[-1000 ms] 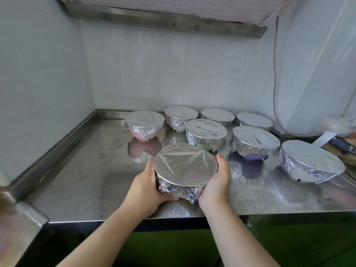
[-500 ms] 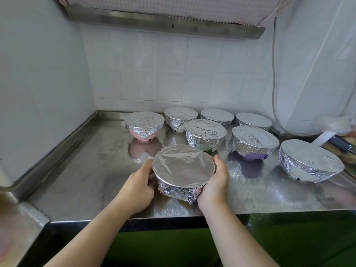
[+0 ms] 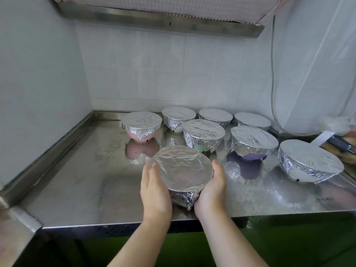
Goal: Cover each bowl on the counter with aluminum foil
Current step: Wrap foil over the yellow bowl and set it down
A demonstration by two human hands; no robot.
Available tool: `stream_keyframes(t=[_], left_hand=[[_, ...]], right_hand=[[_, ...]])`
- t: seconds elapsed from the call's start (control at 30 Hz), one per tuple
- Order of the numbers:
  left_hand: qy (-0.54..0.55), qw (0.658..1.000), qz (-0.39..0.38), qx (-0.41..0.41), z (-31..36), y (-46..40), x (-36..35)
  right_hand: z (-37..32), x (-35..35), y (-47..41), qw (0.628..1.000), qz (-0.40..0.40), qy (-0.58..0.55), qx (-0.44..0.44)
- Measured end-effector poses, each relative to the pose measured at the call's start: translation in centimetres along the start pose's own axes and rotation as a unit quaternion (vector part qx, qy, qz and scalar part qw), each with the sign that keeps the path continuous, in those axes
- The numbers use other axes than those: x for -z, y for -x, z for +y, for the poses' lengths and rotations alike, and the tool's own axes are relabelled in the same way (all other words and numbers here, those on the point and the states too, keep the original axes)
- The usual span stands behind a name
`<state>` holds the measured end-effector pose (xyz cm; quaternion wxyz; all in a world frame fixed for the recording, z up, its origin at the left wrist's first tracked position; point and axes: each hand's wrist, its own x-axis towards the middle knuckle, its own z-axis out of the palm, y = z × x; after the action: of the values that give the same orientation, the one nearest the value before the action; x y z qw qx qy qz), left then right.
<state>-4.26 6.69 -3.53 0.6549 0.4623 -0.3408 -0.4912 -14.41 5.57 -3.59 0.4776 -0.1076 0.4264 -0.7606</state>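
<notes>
Foil, smooth and drum-tight, caps the bowl (image 3: 182, 168) I hold near the front edge of the steel counter (image 3: 77, 180), roughly midway along it. My left hand (image 3: 154, 191) presses flat against its left side with fingers straight, and my right hand (image 3: 212, 186) cups the right side, fingers curled under the crimped skirt; I judge this squeezes the foil snug beneath the rim. Whether the bowl rests on the counter or sits slightly lifted, I cannot tell.

Seven more covered bowls stand behind and to the right. A pink bowl (image 3: 141, 125) is nearest the back left corner, three others line the back edge, a green-based bowl (image 3: 204, 134) and a purple bowl (image 3: 253, 144) sit in front of them, and a wide white bowl (image 3: 310, 163) is toward the right edge. All appear covered, so little seems left to do.

My fingertips on the bowl's far side are hidden. At the right edge, dark handled items (image 3: 339, 144) are cut off and unclear.
</notes>
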Motion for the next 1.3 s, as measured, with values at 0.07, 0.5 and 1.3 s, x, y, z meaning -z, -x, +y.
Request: stream_keyframes(t=[0.07, 0.5, 1.3], left_hand=[[0.013, 0.999, 0.023, 0.018, -0.3, 0.0, -0.4], [-0.027, 0.998, -0.022, 0.047, 1.7, -2.6, 2.0], [-0.053, 0.998, -0.028, -0.006, 0.8, -2.5, 1.7]], right_hand=[[0.2, 0.1, -0.1, 1.0, 0.004, -0.006, -0.005], [-2.0, 1.4, -1.6, 0.99, -0.055, 0.127, 0.017], [-6.0, -3.9, -6.9, 0.82, -0.279, 0.5, 0.01]])
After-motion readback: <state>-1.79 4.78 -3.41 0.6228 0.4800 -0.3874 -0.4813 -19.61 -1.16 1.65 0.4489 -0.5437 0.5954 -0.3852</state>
